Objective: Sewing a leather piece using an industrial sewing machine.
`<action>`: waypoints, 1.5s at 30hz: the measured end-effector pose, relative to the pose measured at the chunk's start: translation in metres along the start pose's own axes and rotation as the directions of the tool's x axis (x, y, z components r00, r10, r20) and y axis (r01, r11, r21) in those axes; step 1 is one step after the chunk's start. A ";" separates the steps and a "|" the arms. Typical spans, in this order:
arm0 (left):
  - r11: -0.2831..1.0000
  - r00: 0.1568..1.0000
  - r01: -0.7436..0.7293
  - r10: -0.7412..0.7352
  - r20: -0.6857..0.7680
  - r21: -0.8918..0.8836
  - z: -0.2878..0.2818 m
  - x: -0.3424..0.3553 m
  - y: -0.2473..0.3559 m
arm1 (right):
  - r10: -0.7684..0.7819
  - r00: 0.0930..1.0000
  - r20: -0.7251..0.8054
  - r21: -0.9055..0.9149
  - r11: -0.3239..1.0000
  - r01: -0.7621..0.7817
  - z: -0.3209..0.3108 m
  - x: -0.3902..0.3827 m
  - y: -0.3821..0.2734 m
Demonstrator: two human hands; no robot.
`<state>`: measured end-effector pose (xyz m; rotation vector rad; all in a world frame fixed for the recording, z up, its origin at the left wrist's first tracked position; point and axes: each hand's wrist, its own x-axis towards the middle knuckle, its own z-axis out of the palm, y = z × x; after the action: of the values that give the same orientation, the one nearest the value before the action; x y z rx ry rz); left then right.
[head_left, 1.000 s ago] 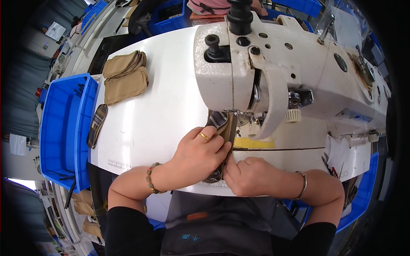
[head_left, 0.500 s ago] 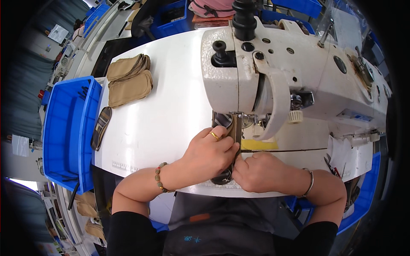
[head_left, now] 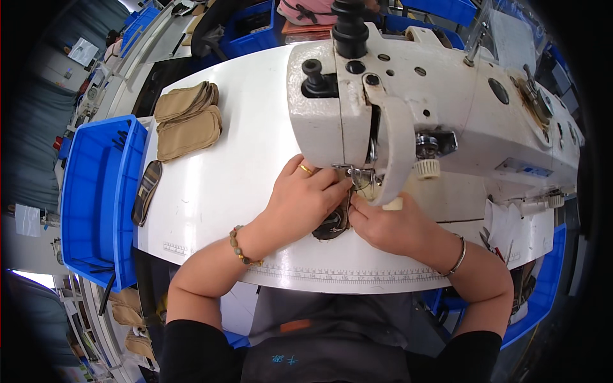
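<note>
Now dark fabric piece (head_left: pixel 333 221) lies pinched between left hand (head_left: pixel 303 201) and right hand (head_left: pixel 386 225).

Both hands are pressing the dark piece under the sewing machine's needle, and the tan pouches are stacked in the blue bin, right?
Not quite. The head view shows the tan pouches stacked on the white table, beside the blue bin, not in it. The rest holds.
</note>
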<state>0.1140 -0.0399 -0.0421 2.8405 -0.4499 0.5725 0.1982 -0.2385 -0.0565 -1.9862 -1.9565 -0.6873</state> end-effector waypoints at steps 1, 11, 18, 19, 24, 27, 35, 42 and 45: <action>0.995 0.996 -0.085 0.086 -0.009 0.046 -0.005 -0.002 0.002 | -0.011 1.000 -0.001 0.032 0.999 0.011 0.000 -0.001 0.001; 0.983 0.983 -0.180 0.181 -0.011 0.046 -0.004 -0.018 0.006 | -0.127 0.985 0.114 0.302 0.949 0.088 -0.016 -0.004 0.007; 0.983 0.995 -0.100 0.099 -0.012 -0.154 -0.006 -0.014 0.003 | -0.132 0.983 0.125 0.337 0.938 0.083 -0.017 -0.003 0.007; 0.984 0.995 -0.097 0.097 -0.013 -0.151 -0.005 -0.013 0.003 | -0.128 0.983 0.135 0.340 0.938 0.075 -0.018 -0.003 0.007; 0.974 0.991 -0.129 0.134 0.015 -0.185 -0.001 -0.013 0.000 | -0.121 0.980 0.159 0.348 0.936 0.059 -0.015 -0.005 0.007; 0.970 0.990 -0.133 0.138 0.015 -0.203 0.000 -0.010 -0.002 | -0.111 0.983 0.147 0.357 0.932 0.052 -0.013 -0.005 0.008; 0.971 0.998 -0.026 0.039 0.048 -0.236 0.020 -0.004 -0.024 | 0.049 0.998 0.029 0.343 0.938 -0.056 0.001 -0.004 0.016; 0.978 0.998 0.062 -0.054 0.045 -0.198 0.010 0.005 -0.022 | 0.050 0.998 0.041 0.323 0.945 -0.060 -0.003 0.001 0.023; 0.996 0.997 0.006 0.001 0.075 -0.084 -0.012 0.003 -0.006 | 0.082 0.996 0.015 0.344 0.935 -0.082 -0.006 0.001 0.022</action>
<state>0.1146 -0.0316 -0.0311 2.7889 -0.4718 0.4364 0.2195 -0.2421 -0.0478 -1.8371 -1.8315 -0.2963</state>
